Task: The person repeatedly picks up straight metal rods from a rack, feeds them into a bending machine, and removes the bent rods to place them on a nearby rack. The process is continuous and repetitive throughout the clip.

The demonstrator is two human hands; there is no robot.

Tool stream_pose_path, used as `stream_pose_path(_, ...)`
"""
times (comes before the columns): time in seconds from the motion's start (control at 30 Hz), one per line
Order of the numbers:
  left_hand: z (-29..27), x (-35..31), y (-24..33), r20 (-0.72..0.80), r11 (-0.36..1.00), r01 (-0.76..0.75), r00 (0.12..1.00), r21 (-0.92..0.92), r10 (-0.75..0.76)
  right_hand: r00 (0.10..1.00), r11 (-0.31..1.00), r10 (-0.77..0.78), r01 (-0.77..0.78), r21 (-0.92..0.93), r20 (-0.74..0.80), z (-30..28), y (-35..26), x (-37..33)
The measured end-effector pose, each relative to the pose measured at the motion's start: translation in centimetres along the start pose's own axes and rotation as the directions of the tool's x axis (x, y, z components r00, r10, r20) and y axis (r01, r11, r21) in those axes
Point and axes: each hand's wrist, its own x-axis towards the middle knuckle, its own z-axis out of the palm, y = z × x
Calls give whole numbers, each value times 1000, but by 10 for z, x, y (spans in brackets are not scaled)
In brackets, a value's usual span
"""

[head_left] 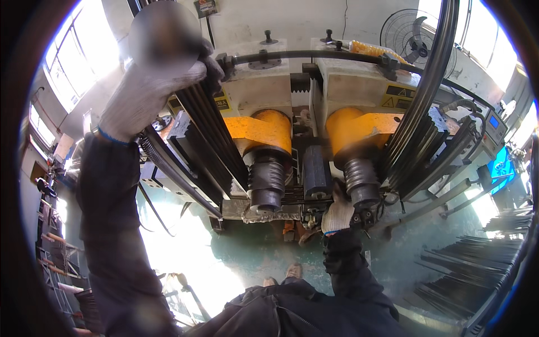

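Note:
My left hand [168, 81], in a whitish work glove, is raised high at the upper left. Its fingers curl around a bundle of long dark metal bars [208, 121] that slants down to the machine; a round blur covers part of the hand. Low at the machine's front, my gloved right hand [338, 216] reaches in beside the right grooved metal roller [360, 182], below a dark block [317, 171]. The right fingers are mostly hidden among machine parts. A second grooved roller [266, 182] sits to the left, under an orange arm [264, 132].
Another set of long dark bars [418, 106] leans at the right of the machine [365, 81]. A black hose [314, 54] crosses its top. Behind stands a fan [418, 42]. A control box [494, 126] is at the right, and many thin rods [471, 264] lie stacked at lower right.

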Motion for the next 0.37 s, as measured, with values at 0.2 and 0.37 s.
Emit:
stream_pose_path(0.2,-4,-3,14,38,996,-17,999,88,13,980,961,199,-196,194,7,-2,13,5)
stream_pose_path(0.37,-8,-30,20,-137,998,-46,990,-34,41,987,987,-159,159,15,1,-44,44,10)
